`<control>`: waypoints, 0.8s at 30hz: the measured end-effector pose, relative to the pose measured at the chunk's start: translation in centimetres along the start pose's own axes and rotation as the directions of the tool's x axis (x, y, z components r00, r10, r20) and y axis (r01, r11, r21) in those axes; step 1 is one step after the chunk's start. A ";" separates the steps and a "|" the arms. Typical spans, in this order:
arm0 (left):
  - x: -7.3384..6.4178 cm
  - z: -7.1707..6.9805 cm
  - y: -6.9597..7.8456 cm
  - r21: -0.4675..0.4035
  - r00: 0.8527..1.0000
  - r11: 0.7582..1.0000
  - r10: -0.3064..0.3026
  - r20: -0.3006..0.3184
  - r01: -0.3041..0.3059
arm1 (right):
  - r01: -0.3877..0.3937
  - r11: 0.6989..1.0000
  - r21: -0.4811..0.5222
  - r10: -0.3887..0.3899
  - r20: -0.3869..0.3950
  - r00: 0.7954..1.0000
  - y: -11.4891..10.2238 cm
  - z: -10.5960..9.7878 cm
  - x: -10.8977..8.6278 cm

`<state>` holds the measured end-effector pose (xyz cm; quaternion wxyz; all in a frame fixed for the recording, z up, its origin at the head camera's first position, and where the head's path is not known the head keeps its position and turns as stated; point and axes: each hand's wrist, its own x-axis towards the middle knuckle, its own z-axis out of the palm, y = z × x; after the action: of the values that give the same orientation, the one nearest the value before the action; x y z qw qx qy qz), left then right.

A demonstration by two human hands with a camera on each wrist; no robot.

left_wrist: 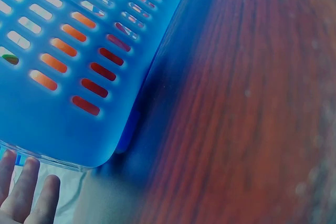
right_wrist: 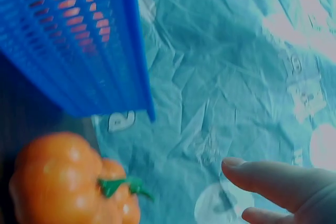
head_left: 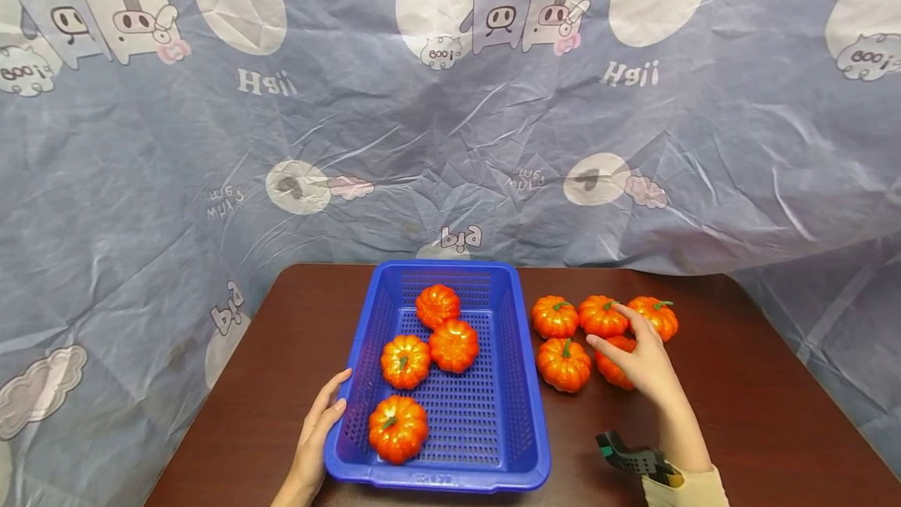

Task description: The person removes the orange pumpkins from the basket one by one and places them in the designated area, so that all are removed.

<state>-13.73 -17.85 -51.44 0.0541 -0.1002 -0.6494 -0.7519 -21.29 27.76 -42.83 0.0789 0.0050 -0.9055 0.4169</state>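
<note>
A blue perforated basket (head_left: 524, 413) sits on the table with several small orange pumpkins inside, one of them a pumpkin (head_left: 398, 429) near its front left corner. My left hand (head_left: 318, 435) rests with extended fingers against the basket's left rim; its fingers (left_wrist: 23, 192) show beside the basket's edge in the left wrist view. Right of the basket stand several more pumpkins with green stems, among them a front pumpkin (head_left: 564, 365). Over this group hovers my right hand (head_left: 642, 358), thumb and fingers spread and holding nothing. It partly hides a pumpkin (head_left: 611, 364) beneath it.
The brown table (head_left: 739, 382) reaches out on both sides of the basket. A grey-blue cloth (head_left: 450, 116) printed with cartoon pigs hangs behind it. A black strap mount (head_left: 629, 458) is on the right wrist.
</note>
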 end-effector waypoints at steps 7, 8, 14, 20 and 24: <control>0.0 0.0 0.1 0.004 1.000 1.000 -0.015 -0.009 0.015 | 0.144 0.989 0.035 -0.145 0.011 0.989 -2.2 1.3 0.9; 0.0 0.0 0.1 0.002 1.000 1.000 -0.014 -0.006 0.014 | 0.166 0.985 0.038 -0.166 0.012 0.986 -2.4 1.5 1.0; -0.1 -0.1 0.0 -0.022 1.000 1.000 -0.003 0.018 0.003 | 0.249 0.966 0.077 -0.252 0.038 0.967 -4.2 2.8 1.6; -0.1 -0.1 0.0 -0.016 1.000 1.000 -0.003 0.020 0.003 | 0.285 0.957 0.056 -0.289 0.082 0.954 -6.3 3.6 2.3; 0.0 0.0 0.1 -0.005 1.000 1.000 -0.010 0.010 0.010 | 0.283 0.957 0.061 -0.289 0.133 0.948 -7.8 3.9 2.8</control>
<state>-13.69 -17.88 -51.35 0.0470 -0.1010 -0.6480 -0.7534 -24.01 19.86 -39.04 0.0745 0.1674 -0.8897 0.4182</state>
